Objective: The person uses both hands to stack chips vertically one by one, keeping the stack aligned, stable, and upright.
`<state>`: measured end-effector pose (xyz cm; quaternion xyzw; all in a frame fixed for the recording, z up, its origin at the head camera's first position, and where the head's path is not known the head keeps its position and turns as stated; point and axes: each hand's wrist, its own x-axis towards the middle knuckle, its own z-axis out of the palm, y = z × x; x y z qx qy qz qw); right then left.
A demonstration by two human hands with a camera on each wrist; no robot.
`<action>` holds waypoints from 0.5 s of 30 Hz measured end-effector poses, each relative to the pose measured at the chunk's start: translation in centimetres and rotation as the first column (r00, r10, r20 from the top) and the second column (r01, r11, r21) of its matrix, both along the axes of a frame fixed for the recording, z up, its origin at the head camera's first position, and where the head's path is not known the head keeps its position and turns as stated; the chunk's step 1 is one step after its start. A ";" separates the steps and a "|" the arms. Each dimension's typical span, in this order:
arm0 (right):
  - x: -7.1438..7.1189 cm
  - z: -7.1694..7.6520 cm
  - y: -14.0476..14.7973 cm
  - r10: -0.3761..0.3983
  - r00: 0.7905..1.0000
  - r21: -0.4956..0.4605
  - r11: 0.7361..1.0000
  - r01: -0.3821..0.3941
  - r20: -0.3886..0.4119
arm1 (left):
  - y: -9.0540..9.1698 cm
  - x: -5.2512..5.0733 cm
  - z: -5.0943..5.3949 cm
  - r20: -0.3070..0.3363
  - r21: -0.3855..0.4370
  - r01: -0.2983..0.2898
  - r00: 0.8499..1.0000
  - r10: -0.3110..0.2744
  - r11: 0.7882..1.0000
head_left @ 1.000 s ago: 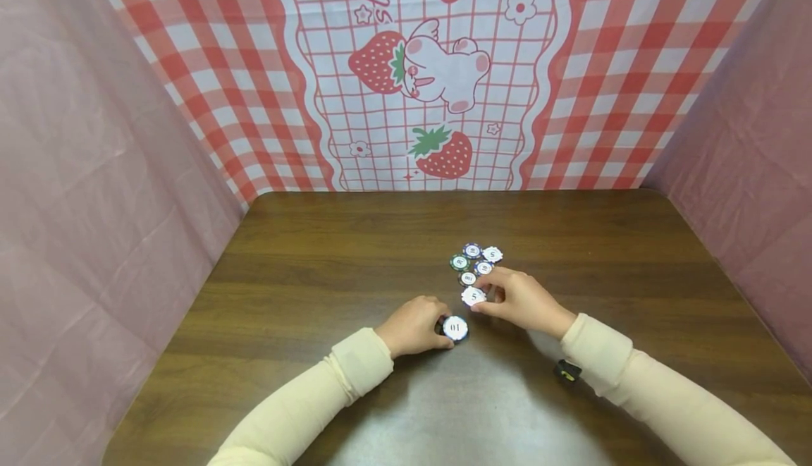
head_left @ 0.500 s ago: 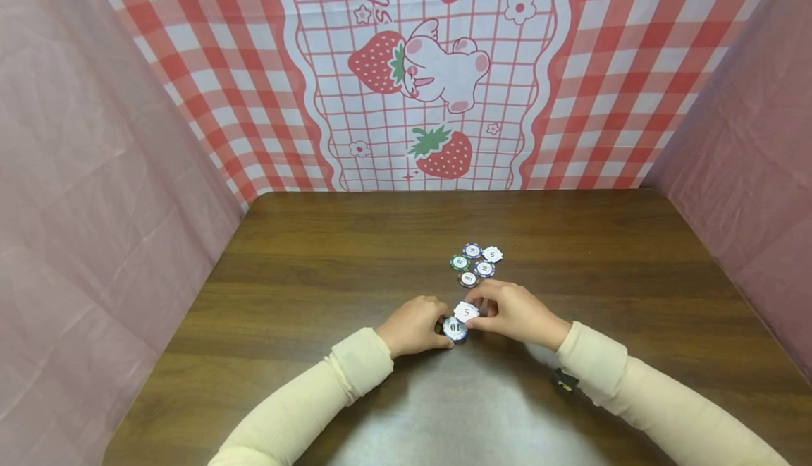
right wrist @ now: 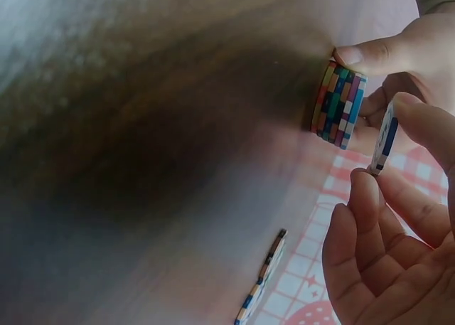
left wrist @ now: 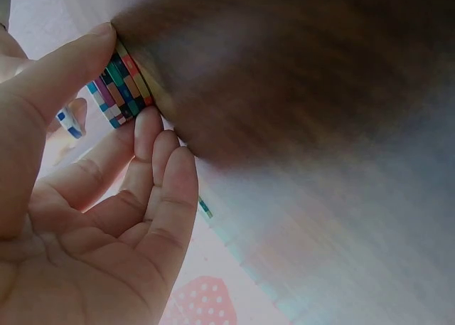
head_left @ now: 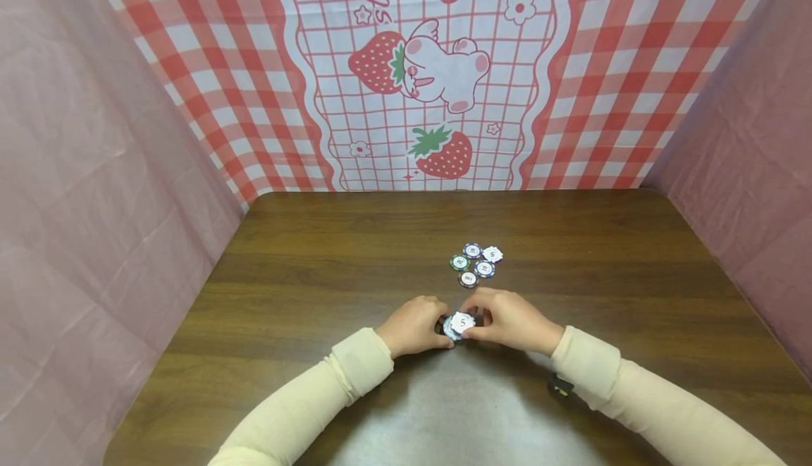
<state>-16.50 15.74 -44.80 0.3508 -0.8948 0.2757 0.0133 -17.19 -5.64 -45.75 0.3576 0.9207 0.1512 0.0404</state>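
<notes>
In the head view my left hand (head_left: 414, 326) grips a short stack of poker chips (head_left: 449, 329) near the middle of the table. Thumb and fingers hold the sides of this stack (left wrist: 122, 90), whose layered coloured edges show in the left wrist view. My right hand (head_left: 517, 321) pinches a white poker chip (head_left: 462, 323) marked 5 by its rim. Seen from the right wrist, this chip (right wrist: 386, 139) is apart from the stack (right wrist: 338, 106), just above its top. It covers much of the stack's top face in the head view.
Beyond the hands, several loose poker chips lie flat in a cluster, among them a green one (head_left: 459, 262), a brown-rimmed one (head_left: 468, 279) and a white one (head_left: 492, 254). A strawberry-print cloth (head_left: 444, 85) hangs at the wooden table's (head_left: 317, 254) far edge, with pink curtains at both sides.
My right hand has brought the white poker chip from beside the cluster toward me and leftward, over the stack. My left hand has stayed in place on the stack.
</notes>
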 end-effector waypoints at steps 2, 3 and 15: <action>0.0 -0.1 -0.1 0.003 1.000 0.002 1.000 -0.003 0.005 | 0.0 0.0 0.0 -0.002 -0.002 0.002 1.000 -0.002 1.000; 0.0 -0.1 -0.1 0.003 1.000 0.002 1.000 -0.003 0.008 | 0.0 0.0 0.0 -0.002 -0.003 0.001 1.000 -0.001 1.000; 0.0 -0.5 -0.7 0.005 1.000 0.043 0.999 -0.005 0.002 | 0.0 0.0 -0.1 -0.004 -0.011 -0.002 1.000 0.002 1.000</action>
